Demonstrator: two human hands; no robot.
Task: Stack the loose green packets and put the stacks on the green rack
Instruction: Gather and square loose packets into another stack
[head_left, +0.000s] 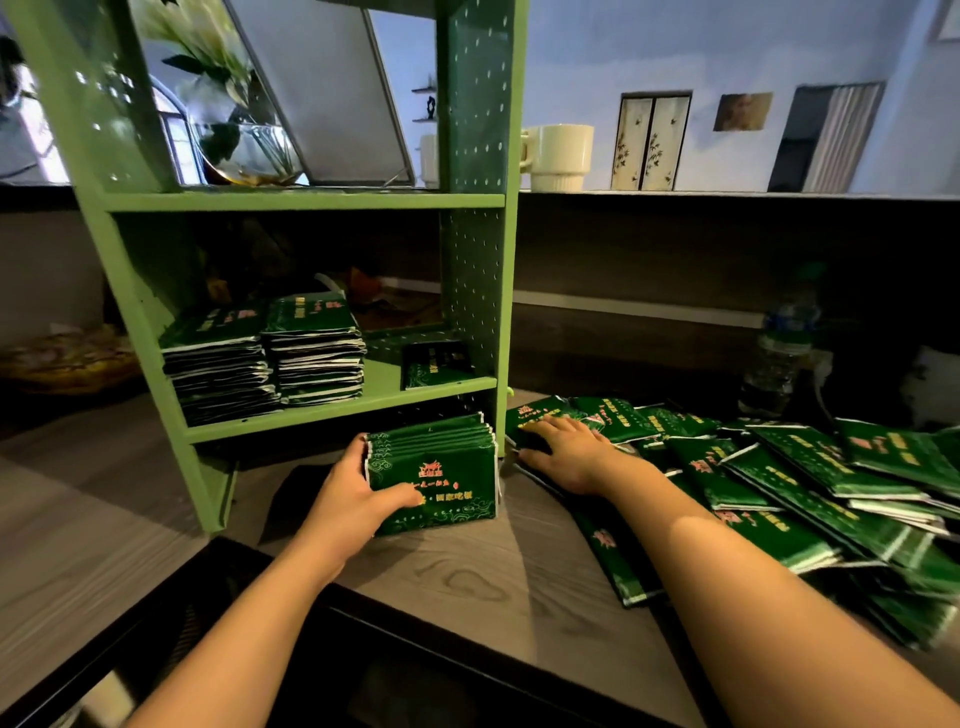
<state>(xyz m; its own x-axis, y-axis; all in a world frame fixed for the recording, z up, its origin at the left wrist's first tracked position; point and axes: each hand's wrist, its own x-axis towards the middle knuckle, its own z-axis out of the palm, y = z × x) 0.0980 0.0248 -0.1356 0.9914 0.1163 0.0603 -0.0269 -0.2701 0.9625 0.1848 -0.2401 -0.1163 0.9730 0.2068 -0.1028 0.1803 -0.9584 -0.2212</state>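
Our left hand (358, 493) grips the standing stack (434, 475) while our right hand (563, 452) lies flat on loose packets (779, 467); judged risk: the stack fanning over onto the tabletop (493, 571).

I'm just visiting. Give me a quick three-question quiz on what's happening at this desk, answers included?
1. True or false: the left hand grips a stack of packets standing on the desk.
2. How many tall stacks sit on the green rack?
3. The right hand rests on: A) the cream mug, B) the loose packets, C) the water bottle.

Key: 1 true; 2 two; 3 B.
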